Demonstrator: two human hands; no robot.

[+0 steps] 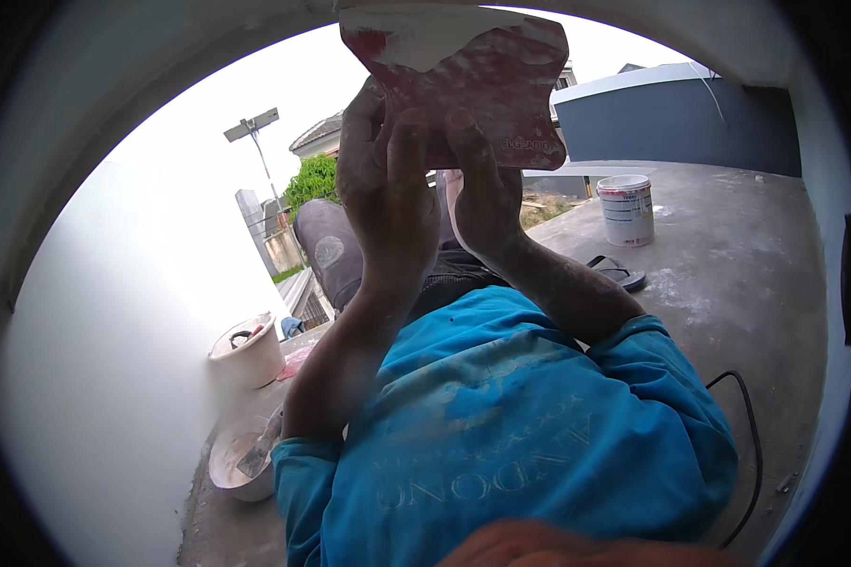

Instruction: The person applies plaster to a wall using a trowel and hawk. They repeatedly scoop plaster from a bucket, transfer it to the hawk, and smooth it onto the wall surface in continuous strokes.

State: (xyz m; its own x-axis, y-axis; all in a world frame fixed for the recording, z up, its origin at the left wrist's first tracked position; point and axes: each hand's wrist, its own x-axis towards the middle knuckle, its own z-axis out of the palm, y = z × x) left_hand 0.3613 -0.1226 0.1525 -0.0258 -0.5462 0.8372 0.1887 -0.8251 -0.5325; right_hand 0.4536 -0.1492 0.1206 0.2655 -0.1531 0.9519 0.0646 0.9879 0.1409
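Raised in front of me is a red, dust-covered putty spreader (pixel 482 99) with curved-in sides. A pale smear of putty (pixel 425 36) lies along its far edge. My left hand (pixel 388 184) grips it at the left of its near edge, and my right hand (pixel 485 194) grips it closer to the middle. Both thumbs press on the face towards me; most of the other fingers are hidden behind it. Low on my left, a pale bowl (pixel 246 490) holds whitish material and a scraper (pixel 253 461), partly covered by my left arm.
Along the white wall (pixel 95 359) on my left stands a pale bucket (pixel 260 362) with things on top. A white tub (pixel 626 213) and a dark sandal (pixel 624 277) are on the concrete floor to the right. Nearer, a black cable (pixel 755 444) curves across it. A plastered arch (pixel 95 123) frames the opening.
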